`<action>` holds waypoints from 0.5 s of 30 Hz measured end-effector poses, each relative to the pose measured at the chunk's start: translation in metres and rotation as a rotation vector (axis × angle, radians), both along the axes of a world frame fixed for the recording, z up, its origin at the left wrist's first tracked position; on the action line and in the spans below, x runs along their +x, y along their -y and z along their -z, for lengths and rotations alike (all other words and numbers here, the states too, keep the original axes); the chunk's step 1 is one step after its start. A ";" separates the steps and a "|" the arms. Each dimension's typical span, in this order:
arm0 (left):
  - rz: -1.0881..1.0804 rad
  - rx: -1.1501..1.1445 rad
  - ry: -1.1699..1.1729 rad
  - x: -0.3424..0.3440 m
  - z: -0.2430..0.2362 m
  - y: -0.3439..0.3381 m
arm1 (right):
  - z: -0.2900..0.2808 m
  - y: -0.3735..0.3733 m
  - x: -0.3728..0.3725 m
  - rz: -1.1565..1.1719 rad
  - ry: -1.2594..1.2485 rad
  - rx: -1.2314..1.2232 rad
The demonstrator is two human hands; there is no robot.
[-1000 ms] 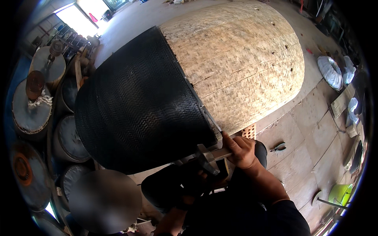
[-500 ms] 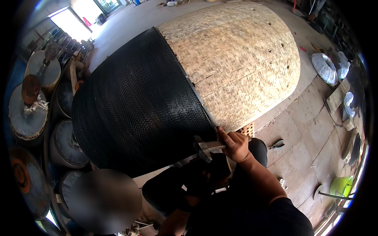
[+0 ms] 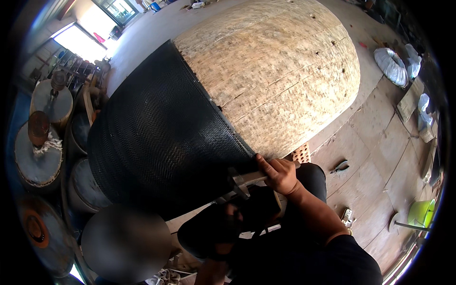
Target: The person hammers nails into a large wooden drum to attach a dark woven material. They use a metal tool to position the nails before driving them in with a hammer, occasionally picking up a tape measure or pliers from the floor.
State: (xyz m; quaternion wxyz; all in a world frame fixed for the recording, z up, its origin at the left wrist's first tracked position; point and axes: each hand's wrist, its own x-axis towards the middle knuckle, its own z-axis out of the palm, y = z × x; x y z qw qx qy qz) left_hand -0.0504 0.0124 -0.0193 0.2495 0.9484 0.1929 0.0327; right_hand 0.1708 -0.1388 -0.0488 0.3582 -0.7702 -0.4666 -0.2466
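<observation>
We are seeing the huge woven basket (image 3: 266,85) lying on its side on the plank floor (image 3: 365,156), its left half coated black. The left hand (image 3: 227,217) is possibly gripping something below it; we cannot tell. The right hand (image 3: 280,175) is curling around a wooden tool (image 3: 247,179) at the basket's lower edge.

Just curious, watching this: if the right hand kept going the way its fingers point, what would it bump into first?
Most likely the big woven basket. The right hand points up and left at the edge where the black coated part begins, and it seems already at that surface, though depth is hard to judge.
</observation>
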 end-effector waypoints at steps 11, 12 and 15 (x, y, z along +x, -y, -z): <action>0.010 0.277 0.597 0.094 -0.105 -0.037 | 0.006 -0.005 0.000 0.002 -0.001 0.052; 0.029 0.253 0.613 0.105 -0.113 -0.036 | 0.005 -0.005 0.000 0.005 -0.005 0.056; 0.101 0.061 0.706 0.130 -0.130 -0.033 | 0.003 -0.004 0.000 0.002 -0.005 0.055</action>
